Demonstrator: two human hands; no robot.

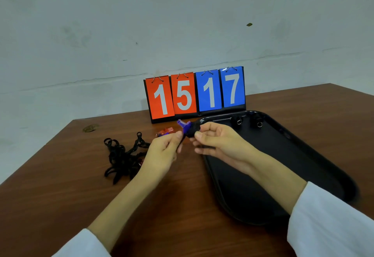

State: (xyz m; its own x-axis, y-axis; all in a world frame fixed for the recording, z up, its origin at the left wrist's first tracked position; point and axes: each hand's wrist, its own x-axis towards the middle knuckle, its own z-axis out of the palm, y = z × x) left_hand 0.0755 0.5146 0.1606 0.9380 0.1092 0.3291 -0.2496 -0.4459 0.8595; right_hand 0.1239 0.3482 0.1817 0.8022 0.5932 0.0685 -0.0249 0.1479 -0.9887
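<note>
Pinching black cord [180, 143] with left hand [162, 151]; gripping cord-wrapped whistle [184, 125] in curled right hand [218, 141], above table [60, 175], beside tray [273, 155].

Head camera looks forward and down, close over the table [60, 186].

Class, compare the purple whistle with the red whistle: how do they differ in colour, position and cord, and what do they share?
The purple whistle is held up off the table; the red whistle lies on it. The purple whistle's black cord is wound tight, pinched by the left hand and right hand; the loose cords beside the red whistle lie tangled. Both look like translucent plastic.
</note>
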